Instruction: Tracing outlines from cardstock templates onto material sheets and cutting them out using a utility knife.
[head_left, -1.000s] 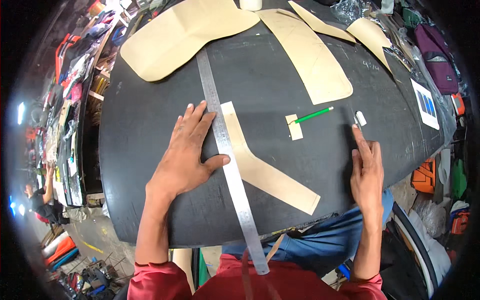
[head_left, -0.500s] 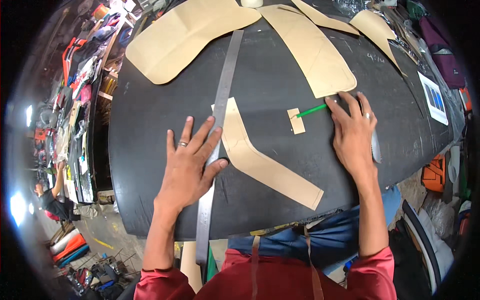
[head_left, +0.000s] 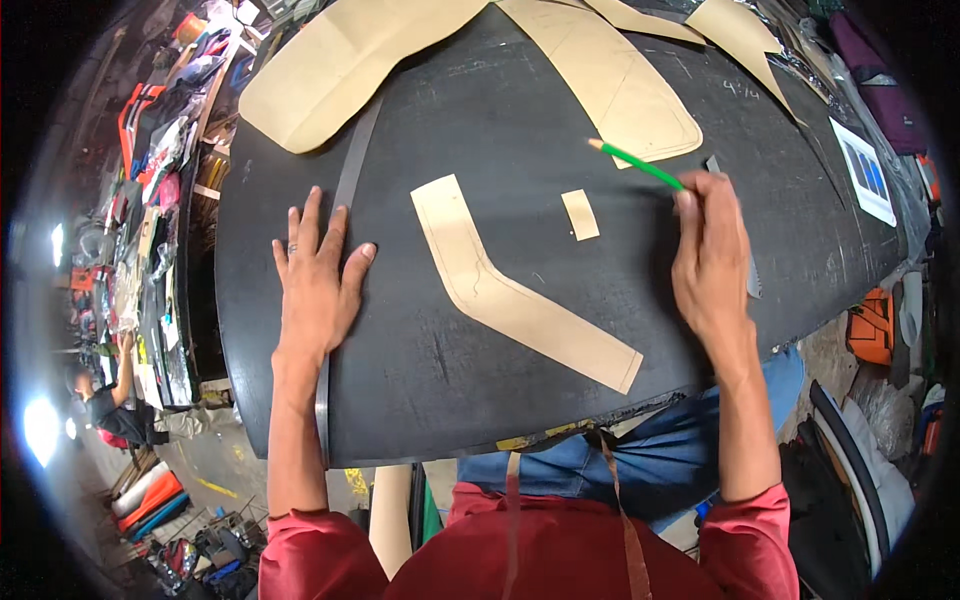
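My left hand [head_left: 318,285] lies flat with fingers spread, over a long steel ruler [head_left: 357,160] that runs front to back along the left of the black table. Between thumb and fingers, my right hand [head_left: 712,255] grips a green pencil [head_left: 645,166], its tip pointing left near the lower edge of a large tan paper pattern [head_left: 610,85]. In the middle lies a bent tan paper pattern [head_left: 480,285] with lines drawn along its edges. A small tan rectangle [head_left: 580,215] rests between it and my right hand. Partly hidden behind that hand is a thin grey metal tool [head_left: 754,278].
The black table [head_left: 400,400] also bears another big tan pattern [head_left: 345,70] at far left, narrower tan pieces [head_left: 735,40] at far right and a white printed sheet [head_left: 862,172]. Cluttered shelves [head_left: 150,220] stand at left, where another person [head_left: 115,400] works.
My left hand and the ruler have shifted left, off the bent pattern. The pencil has come away from the small rectangle, and its tip now points farther up the table.
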